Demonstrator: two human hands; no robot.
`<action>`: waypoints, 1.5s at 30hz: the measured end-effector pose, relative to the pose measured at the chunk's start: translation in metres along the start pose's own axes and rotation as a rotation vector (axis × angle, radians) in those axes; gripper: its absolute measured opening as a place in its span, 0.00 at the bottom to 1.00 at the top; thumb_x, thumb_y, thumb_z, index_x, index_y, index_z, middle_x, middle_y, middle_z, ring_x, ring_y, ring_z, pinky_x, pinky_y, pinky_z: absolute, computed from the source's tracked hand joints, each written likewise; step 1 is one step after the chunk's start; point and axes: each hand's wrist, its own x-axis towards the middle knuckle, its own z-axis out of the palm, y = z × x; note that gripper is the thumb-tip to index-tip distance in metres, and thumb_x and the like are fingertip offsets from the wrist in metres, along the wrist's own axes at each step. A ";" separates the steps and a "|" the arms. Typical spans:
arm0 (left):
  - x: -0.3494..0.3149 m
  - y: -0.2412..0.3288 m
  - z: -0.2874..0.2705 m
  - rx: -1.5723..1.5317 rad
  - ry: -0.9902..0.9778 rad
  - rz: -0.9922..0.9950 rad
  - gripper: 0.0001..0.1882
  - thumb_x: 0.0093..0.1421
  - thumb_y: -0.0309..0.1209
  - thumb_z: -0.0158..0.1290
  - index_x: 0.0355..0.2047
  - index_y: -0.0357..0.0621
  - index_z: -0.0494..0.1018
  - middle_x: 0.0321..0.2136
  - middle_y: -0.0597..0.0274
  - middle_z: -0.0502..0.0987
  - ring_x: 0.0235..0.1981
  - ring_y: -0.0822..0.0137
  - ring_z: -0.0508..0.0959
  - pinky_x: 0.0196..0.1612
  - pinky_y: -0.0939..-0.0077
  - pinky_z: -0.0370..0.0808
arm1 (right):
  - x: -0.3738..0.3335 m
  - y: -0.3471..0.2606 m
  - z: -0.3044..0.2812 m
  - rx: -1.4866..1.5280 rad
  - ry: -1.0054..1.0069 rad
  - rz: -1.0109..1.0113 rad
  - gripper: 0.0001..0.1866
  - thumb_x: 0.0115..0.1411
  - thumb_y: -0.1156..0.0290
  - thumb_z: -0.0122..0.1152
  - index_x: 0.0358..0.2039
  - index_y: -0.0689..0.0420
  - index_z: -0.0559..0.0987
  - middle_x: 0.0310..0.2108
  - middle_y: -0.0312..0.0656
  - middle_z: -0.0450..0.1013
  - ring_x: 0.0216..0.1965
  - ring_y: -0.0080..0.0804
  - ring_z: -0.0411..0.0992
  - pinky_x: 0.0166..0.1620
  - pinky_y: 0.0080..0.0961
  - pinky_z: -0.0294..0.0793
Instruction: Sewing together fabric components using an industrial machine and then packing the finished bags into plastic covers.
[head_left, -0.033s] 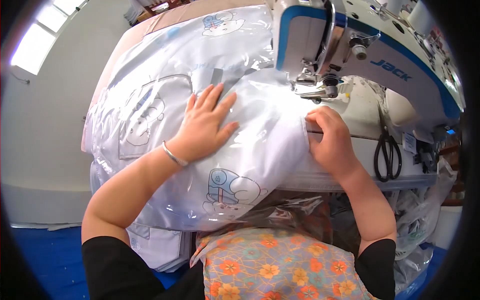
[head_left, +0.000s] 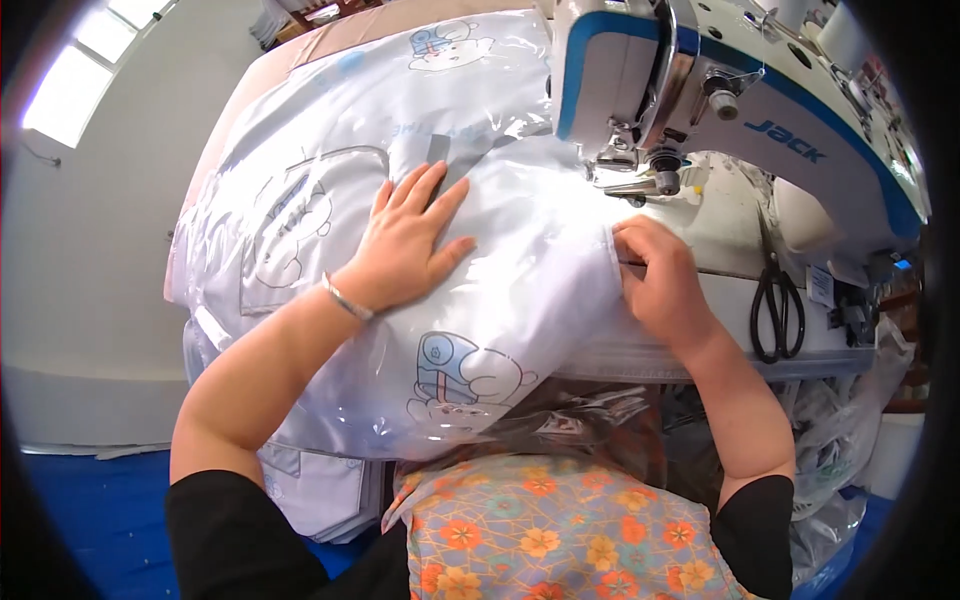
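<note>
A large sheet of glossy white fabric (head_left: pixel 530 290) with cartoon bear prints is spread over the sewing table, its right part running up under the brightly lit needle area of a white and blue sewing machine (head_left: pixel 610 90). Fingers spread, my left hand (head_left: pixel 410 240) lies flat on the fabric, beside a small grey patch; a silver bangle circles that wrist. At the fabric's right edge, just below the presser foot (head_left: pixel 630 185), my right hand (head_left: pixel 660 275) pinches the edge between thumb and curled fingers. Glare hides the stitching point.
Black-handled scissors (head_left: pixel 776 315) lie on the table right of my right hand. Clear plastic bags (head_left: pixel 840 420) hang at the right. Folded white fabric (head_left: pixel 315 495) sits below the table's left front. A floral apron (head_left: pixel 560 530) covers my lap.
</note>
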 end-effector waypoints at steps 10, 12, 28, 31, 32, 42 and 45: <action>0.042 -0.059 0.001 0.031 -0.026 0.199 0.33 0.64 0.50 0.48 0.67 0.52 0.61 0.68 0.49 0.56 0.70 0.48 0.55 0.70 0.45 0.46 | 0.039 -0.030 0.070 0.322 -0.701 -0.219 0.18 0.67 0.66 0.55 0.55 0.59 0.75 0.58 0.48 0.71 0.57 0.39 0.70 0.63 0.36 0.66; 0.046 -0.066 0.002 0.043 -0.034 0.216 0.32 0.66 0.50 0.45 0.67 0.53 0.61 0.69 0.49 0.55 0.70 0.48 0.54 0.71 0.46 0.46 | 0.058 -0.018 0.108 0.182 -0.757 -0.265 0.19 0.69 0.62 0.52 0.54 0.60 0.76 0.57 0.50 0.71 0.57 0.42 0.70 0.63 0.38 0.66; 0.074 -0.055 -0.019 0.126 -0.211 0.206 0.30 0.68 0.49 0.44 0.66 0.49 0.62 0.67 0.46 0.58 0.67 0.48 0.60 0.69 0.52 0.54 | -0.139 -0.077 0.086 1.035 -0.817 0.583 0.32 0.61 0.54 0.64 0.58 0.63 0.70 0.52 0.44 0.72 0.52 0.32 0.70 0.56 0.30 0.69; 0.091 0.030 -0.066 0.126 -0.539 0.223 0.32 0.64 0.51 0.49 0.59 0.40 0.69 0.61 0.42 0.68 0.62 0.48 0.67 0.64 0.61 0.65 | -0.153 -0.086 0.091 0.918 -0.745 0.610 0.28 0.62 0.57 0.63 0.55 0.64 0.71 0.48 0.43 0.73 0.49 0.29 0.68 0.54 0.30 0.70; 0.078 0.059 -0.068 -0.047 -0.553 0.229 0.34 0.63 0.54 0.50 0.58 0.37 0.70 0.59 0.41 0.69 0.63 0.49 0.67 0.63 0.61 0.66 | -0.155 -0.089 0.089 0.948 -0.690 0.585 0.28 0.62 0.57 0.63 0.55 0.65 0.72 0.48 0.42 0.73 0.49 0.29 0.68 0.53 0.30 0.70; -0.068 0.127 -0.034 0.041 -0.246 0.501 0.33 0.51 0.40 0.61 0.54 0.34 0.70 0.60 0.44 0.66 0.62 0.48 0.66 0.61 0.58 0.67 | -0.170 -0.090 0.083 0.974 -0.561 0.586 0.24 0.62 0.60 0.64 0.53 0.63 0.74 0.48 0.40 0.73 0.49 0.30 0.69 0.54 0.31 0.69; -0.051 0.128 -0.042 0.038 -0.593 0.522 0.18 0.49 0.32 0.58 0.40 0.37 0.74 0.56 0.50 0.71 0.59 0.50 0.69 0.60 0.60 0.69 | -0.161 -0.093 0.075 0.889 -0.629 0.628 0.25 0.60 0.59 0.66 0.51 0.62 0.76 0.48 0.46 0.76 0.49 0.32 0.71 0.54 0.32 0.70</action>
